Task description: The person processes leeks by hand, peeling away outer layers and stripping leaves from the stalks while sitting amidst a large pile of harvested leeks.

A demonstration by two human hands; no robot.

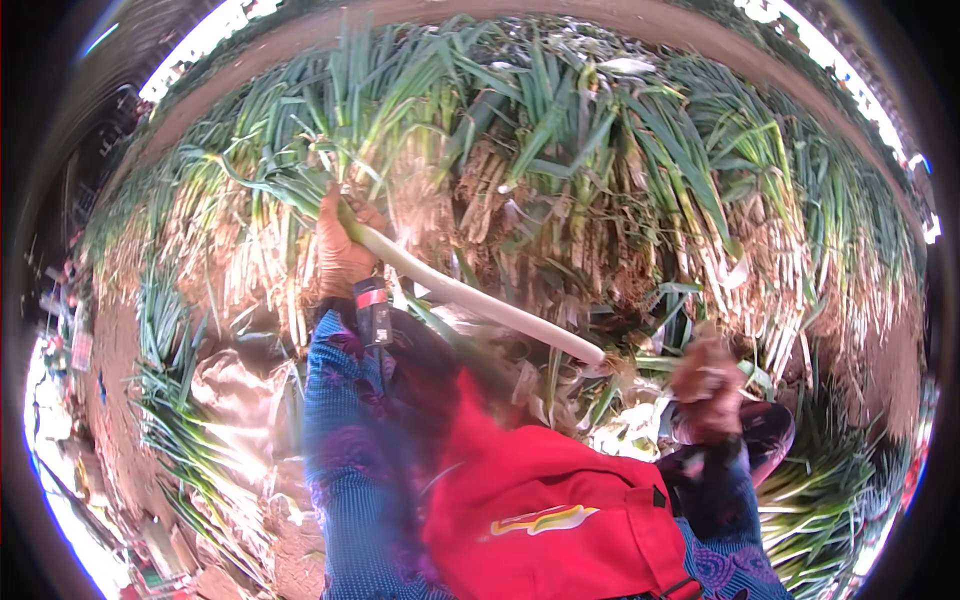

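Note:
My left hand point(340, 240) is closed round a long leek point(480, 305) at the base of its green leaves. The leek slants down to the right, its white shank ending in a small root tuft. A black-and-red band point(372, 312) is on my left wrist. My right hand point(706, 385) is just right of the root end, smeared by motion, so its fingers and anything in them cannot be made out.
A long row of piled leeks point(550, 120) runs across ahead of me. More leeks lie at lower left point(180, 410) and lower right point(820, 490). Pale crumpled sheeting point(240, 395) and peeled leaves lie around me. My red apron point(550, 500) covers my lap.

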